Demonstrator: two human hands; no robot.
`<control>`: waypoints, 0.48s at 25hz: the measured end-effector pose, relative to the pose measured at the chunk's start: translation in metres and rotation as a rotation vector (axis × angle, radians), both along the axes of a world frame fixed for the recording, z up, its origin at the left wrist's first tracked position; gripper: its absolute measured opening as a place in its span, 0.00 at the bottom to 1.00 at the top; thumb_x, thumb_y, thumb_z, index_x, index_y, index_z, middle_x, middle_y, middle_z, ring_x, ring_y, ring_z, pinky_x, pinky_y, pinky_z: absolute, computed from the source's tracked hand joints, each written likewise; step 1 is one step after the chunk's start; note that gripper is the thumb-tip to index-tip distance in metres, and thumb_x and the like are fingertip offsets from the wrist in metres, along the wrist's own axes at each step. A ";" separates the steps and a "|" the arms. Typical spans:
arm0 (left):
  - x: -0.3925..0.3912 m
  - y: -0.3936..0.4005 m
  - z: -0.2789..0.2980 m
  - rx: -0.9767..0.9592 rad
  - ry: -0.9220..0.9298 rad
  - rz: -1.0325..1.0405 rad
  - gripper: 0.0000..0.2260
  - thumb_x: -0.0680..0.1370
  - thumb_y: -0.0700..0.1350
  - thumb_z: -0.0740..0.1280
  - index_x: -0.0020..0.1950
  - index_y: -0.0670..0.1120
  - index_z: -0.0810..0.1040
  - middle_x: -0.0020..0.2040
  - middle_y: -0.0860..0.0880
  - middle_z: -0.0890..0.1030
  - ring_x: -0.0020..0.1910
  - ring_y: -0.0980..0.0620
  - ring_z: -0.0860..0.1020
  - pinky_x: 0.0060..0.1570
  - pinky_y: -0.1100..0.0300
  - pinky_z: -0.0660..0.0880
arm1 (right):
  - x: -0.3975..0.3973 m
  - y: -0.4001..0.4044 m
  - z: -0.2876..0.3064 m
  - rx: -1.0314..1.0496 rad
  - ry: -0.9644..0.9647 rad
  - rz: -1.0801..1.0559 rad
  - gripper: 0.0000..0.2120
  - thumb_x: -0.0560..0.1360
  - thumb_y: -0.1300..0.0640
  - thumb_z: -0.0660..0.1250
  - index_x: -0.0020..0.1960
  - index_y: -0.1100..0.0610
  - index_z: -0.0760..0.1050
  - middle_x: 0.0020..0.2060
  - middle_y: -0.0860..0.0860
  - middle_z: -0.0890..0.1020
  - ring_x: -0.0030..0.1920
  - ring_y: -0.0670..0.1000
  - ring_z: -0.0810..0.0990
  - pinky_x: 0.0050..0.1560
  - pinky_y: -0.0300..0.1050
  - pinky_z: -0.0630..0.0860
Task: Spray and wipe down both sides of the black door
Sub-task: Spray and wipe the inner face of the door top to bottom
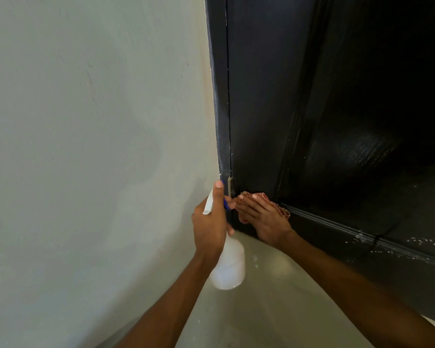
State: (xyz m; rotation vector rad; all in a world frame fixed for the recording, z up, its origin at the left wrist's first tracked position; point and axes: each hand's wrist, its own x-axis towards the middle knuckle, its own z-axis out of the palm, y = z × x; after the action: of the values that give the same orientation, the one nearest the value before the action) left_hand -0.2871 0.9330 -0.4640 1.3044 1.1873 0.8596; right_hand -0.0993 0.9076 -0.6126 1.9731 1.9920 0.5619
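The black painted panelled door fills the field from twelve to four o'clock, its hinge edge met by a dark frame strip at twelve. Low on the door, near centre, a reddish patterned cloth is pressed flat against the paint by the right hand; the fingers are laid out straight, no closed grip being needed, so that broad contact is given for wiping. White specks, probably spray droplets or residue, are seen on the lower rail at four o'clock, not yet wiped. Just beside, at nine o'clock of the cloth, a translucent white plastic spray bottle with a blue nozzle is held by its neck in the left hand, the fingers wrapped round it, kept ready for the next spray. A pale plastered wall lies at nine o'clock, a light floor at six.
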 end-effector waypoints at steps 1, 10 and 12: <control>0.000 0.000 0.002 0.003 -0.014 -0.009 0.25 0.77 0.67 0.55 0.39 0.49 0.79 0.31 0.53 0.80 0.19 0.58 0.74 0.23 0.70 0.72 | 0.004 -0.001 0.010 0.064 0.011 -0.003 0.35 0.82 0.56 0.56 0.84 0.54 0.41 0.83 0.54 0.40 0.81 0.55 0.33 0.77 0.54 0.24; -0.002 0.008 0.013 -0.038 -0.058 -0.012 0.29 0.70 0.71 0.53 0.45 0.49 0.80 0.39 0.50 0.83 0.24 0.51 0.76 0.27 0.64 0.76 | 0.010 -0.027 0.071 0.556 0.048 -0.144 0.33 0.83 0.39 0.53 0.84 0.51 0.54 0.83 0.50 0.54 0.84 0.55 0.44 0.81 0.58 0.39; 0.003 0.007 0.010 -0.041 -0.067 -0.052 0.31 0.70 0.71 0.53 0.48 0.48 0.81 0.41 0.50 0.84 0.24 0.51 0.76 0.27 0.63 0.76 | 0.017 -0.046 0.064 0.617 0.052 -0.188 0.33 0.83 0.41 0.56 0.84 0.51 0.55 0.84 0.49 0.53 0.84 0.54 0.44 0.81 0.58 0.39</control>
State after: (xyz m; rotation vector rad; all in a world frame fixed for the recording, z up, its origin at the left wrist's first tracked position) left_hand -0.2844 0.9397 -0.4543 1.2586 1.1087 0.8307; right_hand -0.0826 0.8614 -0.5487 2.5034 1.7657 1.1975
